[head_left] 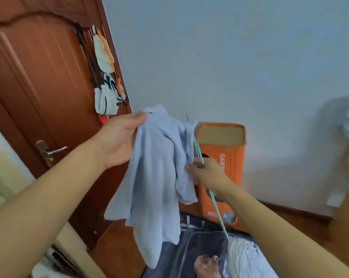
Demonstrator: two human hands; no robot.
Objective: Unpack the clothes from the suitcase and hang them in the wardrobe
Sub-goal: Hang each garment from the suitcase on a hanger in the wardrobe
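Note:
A light blue garment (pixel 155 177) hangs in the air at the centre of the head view. My left hand (pixel 119 141) grips it near its top, by the collar. My right hand (pixel 205 171) pinches a thin teal wire hanger (pixel 215 201) together with the garment's right edge. The hanger runs slantwise from the garment's shoulder down past my wrist. Below, the open dark suitcase (pixel 199 243) lies on the floor with pale folded clothes (pixel 243 257) in its right part. The wardrobe is out of view.
A brown wooden door (pixel 39 87) with a metal handle (pixel 53 151) stands at left; clothes on orange hangers (pixel 107 73) hang from it. An orange cardboard box (pixel 221 157) stands against the white wall behind the suitcase. A bare foot (pixel 206 265) shows at the bottom.

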